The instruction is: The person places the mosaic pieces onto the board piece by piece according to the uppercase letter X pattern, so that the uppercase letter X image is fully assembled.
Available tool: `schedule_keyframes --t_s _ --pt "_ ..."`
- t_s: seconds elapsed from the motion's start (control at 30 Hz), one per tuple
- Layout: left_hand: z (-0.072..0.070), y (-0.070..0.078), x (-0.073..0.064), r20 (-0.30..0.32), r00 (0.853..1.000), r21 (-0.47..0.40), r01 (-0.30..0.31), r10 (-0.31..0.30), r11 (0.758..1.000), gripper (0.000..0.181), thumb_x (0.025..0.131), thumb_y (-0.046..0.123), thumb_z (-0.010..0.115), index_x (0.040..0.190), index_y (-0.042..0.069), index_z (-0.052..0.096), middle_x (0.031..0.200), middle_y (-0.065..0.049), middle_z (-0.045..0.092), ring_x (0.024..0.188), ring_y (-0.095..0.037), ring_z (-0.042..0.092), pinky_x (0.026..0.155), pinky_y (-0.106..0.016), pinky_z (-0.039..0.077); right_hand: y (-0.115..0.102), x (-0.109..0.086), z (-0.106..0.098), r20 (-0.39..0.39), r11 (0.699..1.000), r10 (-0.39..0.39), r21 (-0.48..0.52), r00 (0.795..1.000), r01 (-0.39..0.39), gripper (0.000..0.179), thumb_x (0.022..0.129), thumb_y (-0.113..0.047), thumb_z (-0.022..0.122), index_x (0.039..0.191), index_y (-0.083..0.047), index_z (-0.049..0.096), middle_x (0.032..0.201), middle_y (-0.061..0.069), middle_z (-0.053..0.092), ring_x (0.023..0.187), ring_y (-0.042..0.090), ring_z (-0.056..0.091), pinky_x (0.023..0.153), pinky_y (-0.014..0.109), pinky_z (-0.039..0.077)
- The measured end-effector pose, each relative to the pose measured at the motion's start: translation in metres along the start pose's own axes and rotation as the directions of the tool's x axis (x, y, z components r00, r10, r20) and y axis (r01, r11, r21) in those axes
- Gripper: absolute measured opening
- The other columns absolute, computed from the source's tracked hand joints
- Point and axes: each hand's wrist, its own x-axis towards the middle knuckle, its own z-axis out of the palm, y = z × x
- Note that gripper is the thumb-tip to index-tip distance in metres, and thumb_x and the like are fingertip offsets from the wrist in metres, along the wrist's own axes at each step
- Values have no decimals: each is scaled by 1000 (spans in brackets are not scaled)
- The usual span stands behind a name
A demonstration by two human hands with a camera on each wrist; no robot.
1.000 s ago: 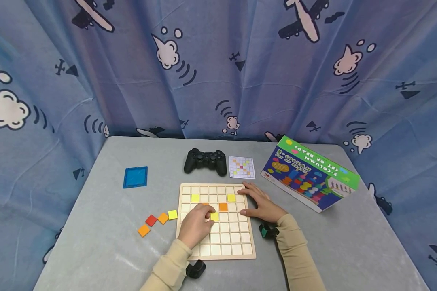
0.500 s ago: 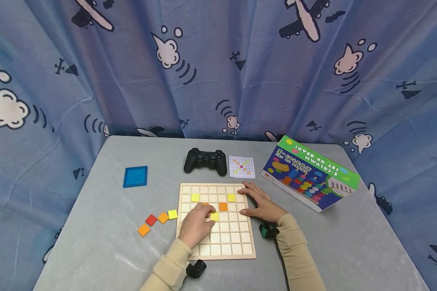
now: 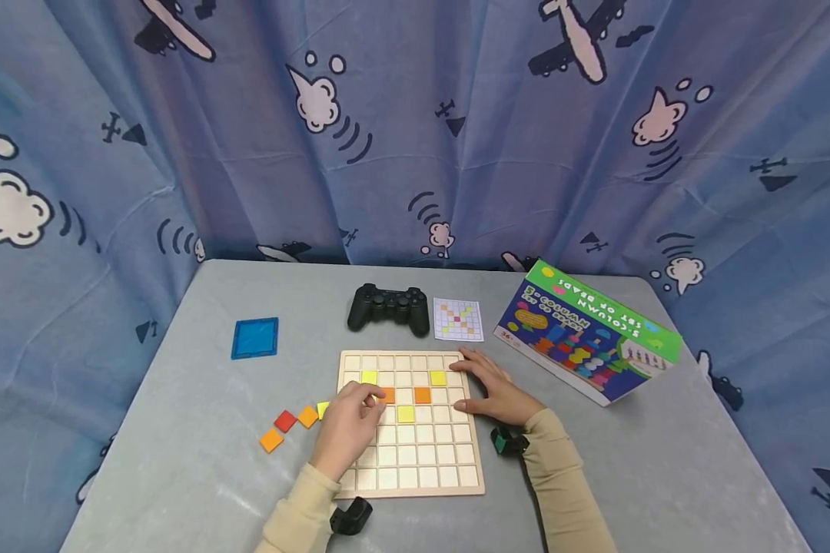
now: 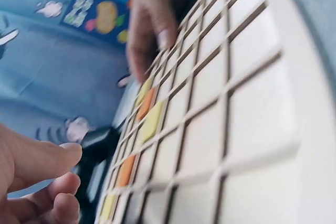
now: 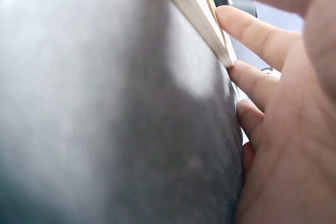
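A square wooden grid board (image 3: 422, 491) lies on the table with several coloured tiles set in its cells. A yellow tile (image 3: 405, 415) sits near the middle, below two orange tiles, one of them (image 3: 423, 395) to its upper right. My left hand (image 3: 349, 430) hovers over the board's left part, its fingers loosely bent; in the left wrist view nothing shows between thumb and fingers. My right hand (image 3: 501, 392) rests at the board's upper right edge, fingers spread and fairly straight. In the right wrist view its fingertips (image 5: 226, 17) touch the board's rim.
Left of the board lie loose tiles: a red tile (image 3: 285, 422), two orange and a yellow tile (image 3: 323, 410) partly behind the left hand. Behind stand a black game controller (image 3: 389, 307), a pattern card (image 3: 458, 319) and a toy box (image 3: 581, 338). A blue tray (image 3: 255, 338) lies back left.
My left hand has drawn back to the left from the middle yellow tile, which stays in its cell and shows fully. The right hand keeps its place on the board's edge.
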Motion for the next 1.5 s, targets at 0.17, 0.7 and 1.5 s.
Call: schedule_keyframes --t_s 0.17,0.7,1.5 --pt "-24 -12 -1 -90 993 64 86 -80 994 13 84 8 72 97 11 69 80 1 53 57 -9 39 50 -21 33 -2 -1 0 2 1000 3 7 1000 -3 65 82 -45 72 139 -28 44 160 4 13 147 34 0 108 67 2" --pt "-44 -62 -6 -63 996 214 82 -70 973 43 73 14 84 112 7 67 101 -8 61 92 -24 53 78 -38 47 1 0 1 -2 1000 1 4 1000 -1 65 82 -45 72 139 -29 44 160 3 13 147 33 0 109 66 2" --pt "-39 -65 -8 -53 995 111 88 -83 990 17 82 8 75 97 12 68 85 1 58 71 -12 49 62 -26 44 1 0 1 7 1000 15 4 1000 -15 66 82 -48 71 139 -30 43 161 2 11 147 32 -1 109 66 2"
